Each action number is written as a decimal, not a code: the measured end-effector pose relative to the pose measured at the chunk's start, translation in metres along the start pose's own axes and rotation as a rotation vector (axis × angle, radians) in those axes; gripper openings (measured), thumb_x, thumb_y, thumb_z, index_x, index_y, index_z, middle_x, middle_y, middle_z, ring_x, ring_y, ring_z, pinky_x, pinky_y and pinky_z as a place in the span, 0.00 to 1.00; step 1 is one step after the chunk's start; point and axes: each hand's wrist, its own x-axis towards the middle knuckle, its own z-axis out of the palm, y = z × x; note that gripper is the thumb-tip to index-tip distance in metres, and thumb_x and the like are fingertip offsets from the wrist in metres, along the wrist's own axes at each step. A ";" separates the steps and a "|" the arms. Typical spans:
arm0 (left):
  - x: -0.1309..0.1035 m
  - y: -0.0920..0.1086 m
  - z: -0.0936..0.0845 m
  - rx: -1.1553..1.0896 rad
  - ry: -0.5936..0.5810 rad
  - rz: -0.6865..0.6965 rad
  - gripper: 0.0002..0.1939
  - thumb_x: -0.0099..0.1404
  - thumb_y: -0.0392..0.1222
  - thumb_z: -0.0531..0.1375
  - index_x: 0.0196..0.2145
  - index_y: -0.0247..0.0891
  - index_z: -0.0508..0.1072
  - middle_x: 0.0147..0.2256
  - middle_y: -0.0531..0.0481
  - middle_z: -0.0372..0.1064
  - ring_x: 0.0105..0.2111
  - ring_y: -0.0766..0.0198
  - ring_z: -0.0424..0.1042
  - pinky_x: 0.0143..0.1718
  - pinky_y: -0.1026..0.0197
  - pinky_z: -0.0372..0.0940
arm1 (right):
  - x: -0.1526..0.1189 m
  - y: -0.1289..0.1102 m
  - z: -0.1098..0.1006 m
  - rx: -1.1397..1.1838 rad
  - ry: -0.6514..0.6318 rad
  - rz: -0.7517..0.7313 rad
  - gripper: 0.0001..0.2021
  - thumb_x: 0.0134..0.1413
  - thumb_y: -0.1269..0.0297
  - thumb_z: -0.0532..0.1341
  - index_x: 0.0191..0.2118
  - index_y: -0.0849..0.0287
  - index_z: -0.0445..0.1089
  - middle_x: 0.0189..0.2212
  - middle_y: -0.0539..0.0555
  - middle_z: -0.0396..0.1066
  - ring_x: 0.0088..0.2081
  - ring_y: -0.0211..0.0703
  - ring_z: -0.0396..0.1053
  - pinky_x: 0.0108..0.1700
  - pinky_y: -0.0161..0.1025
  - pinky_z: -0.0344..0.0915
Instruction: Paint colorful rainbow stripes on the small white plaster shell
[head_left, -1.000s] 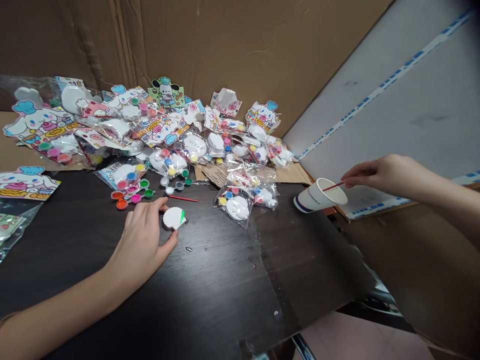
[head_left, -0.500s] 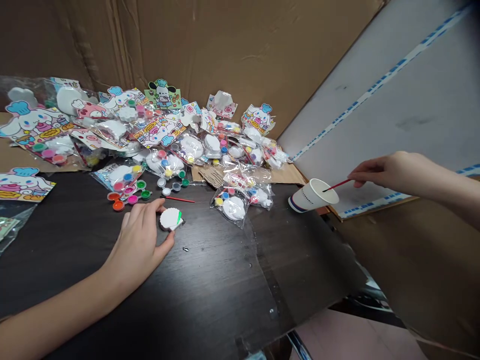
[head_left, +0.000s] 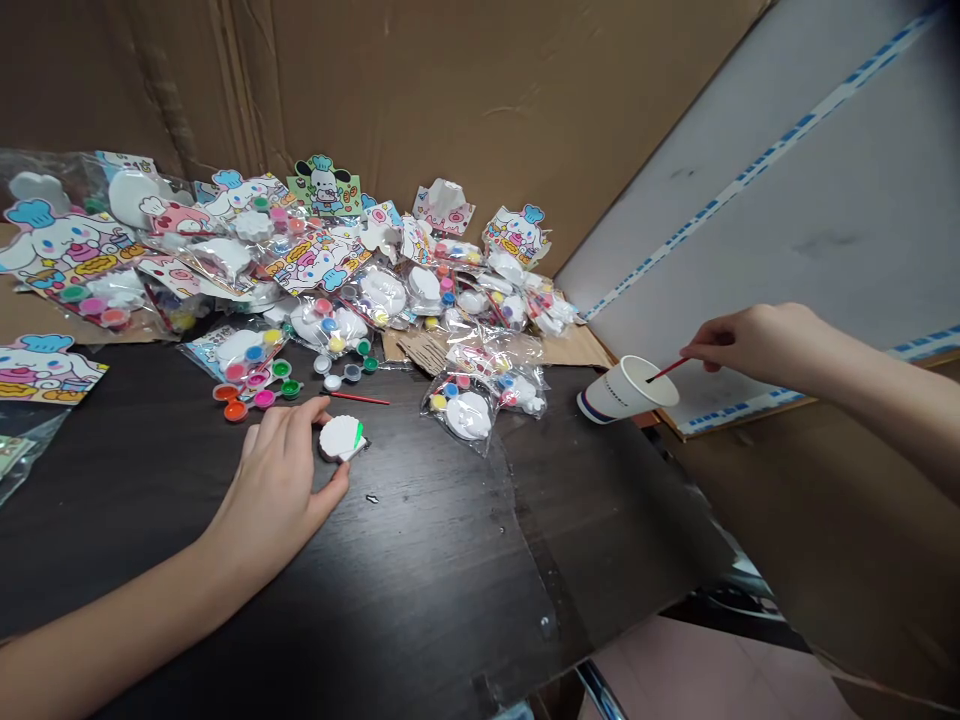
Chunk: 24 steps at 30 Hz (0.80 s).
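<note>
My left hand (head_left: 281, 475) rests on the dark table, its thumb and fingers closed round a small white plaster figure (head_left: 340, 437) with a scalloped edge and a green painted patch on its right side. At the right, my right hand (head_left: 750, 340) pinches a thin red paintbrush (head_left: 670, 368). The brush tip is inside the mouth of a white paper cup (head_left: 611, 396); the cup's contents are hidden. A second red paintbrush (head_left: 358, 398) lies just behind the figure. Open paint pots (head_left: 264, 398) in orange, pink and green stand beyond my left hand.
Several plastic-bagged painting kits (head_left: 382, 295) are heaped along the cardboard wall (head_left: 450, 90). One bagged kit (head_left: 469, 415) lies nearer, left of the cup. More pots (head_left: 351, 373), white, grey and green, sit by the heap. Water drops (head_left: 545, 622) dot the table (head_left: 420, 600).
My right hand has shifted slightly left with the paintbrush, whose tip stays in the cup. My left hand and the plaster figure have not visibly moved.
</note>
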 end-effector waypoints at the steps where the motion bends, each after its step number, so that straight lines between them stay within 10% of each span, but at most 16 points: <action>1: 0.000 0.000 0.000 -0.001 0.000 -0.002 0.20 0.62 0.40 0.53 0.50 0.31 0.60 0.39 0.41 0.68 0.40 0.50 0.67 0.37 0.53 0.62 | 0.000 -0.001 0.001 -0.004 0.002 -0.003 0.13 0.54 0.65 0.61 0.19 0.57 0.68 0.20 0.49 0.71 0.24 0.39 0.62 0.30 0.36 0.57; 24: 0.000 0.000 -0.001 -0.025 -0.033 -0.035 0.20 0.61 0.41 0.52 0.50 0.33 0.60 0.40 0.41 0.68 0.41 0.49 0.68 0.38 0.51 0.62 | -0.005 -0.009 0.019 0.092 -0.096 -0.254 0.10 0.51 0.68 0.55 0.30 0.54 0.74 0.25 0.49 0.75 0.28 0.41 0.70 0.34 0.35 0.62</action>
